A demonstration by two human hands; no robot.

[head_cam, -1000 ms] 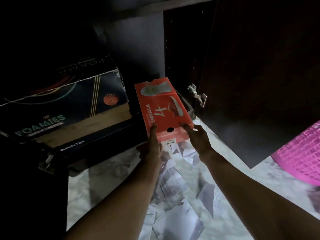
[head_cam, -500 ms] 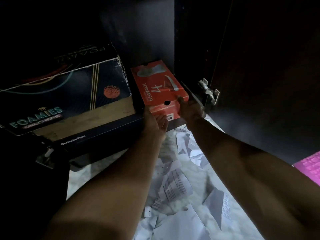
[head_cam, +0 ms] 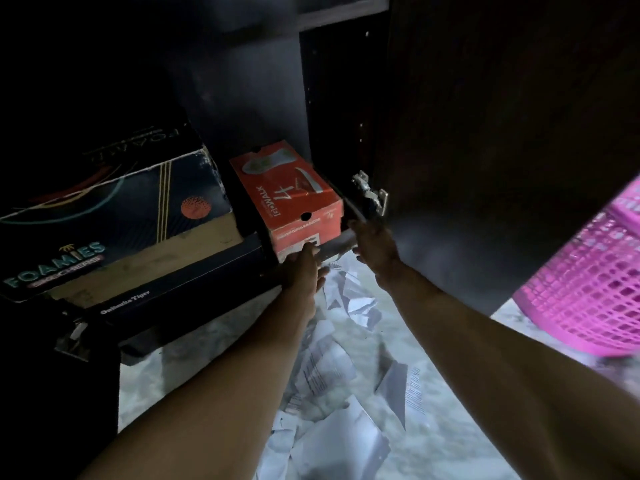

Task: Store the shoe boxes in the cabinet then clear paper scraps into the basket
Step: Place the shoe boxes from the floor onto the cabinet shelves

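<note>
**Orange box on the cabinet floor, my hands at its front**

The dark cabinet (head_cam: 242, 81) gapes ahead of me, its door (head_cam: 502, 133) swung wide on my right, a metal hinge (head_cam: 369, 194) catching the light; on the left the big Foamies box (head_cam: 114, 220) rests on a black shoe box (head_cam: 180, 289); the pink basket (head_cam: 588, 278) leans in at the right edge, well apart from the boxes; the orange shoe box (head_cam: 294, 202) sits inside the cabinet, between the stack and the cabinet's right wall; paper scraps (head_cam: 332, 368) lie strewn over the marble floor (head_cam: 194, 368) under my forearms; my left hand (head_cam: 304, 271) lies flat, fingers released, tips against the orange box's lower front; my right hand (head_cam: 372, 242) hangs loose just beside its right corner, gripping nothing.
</note>
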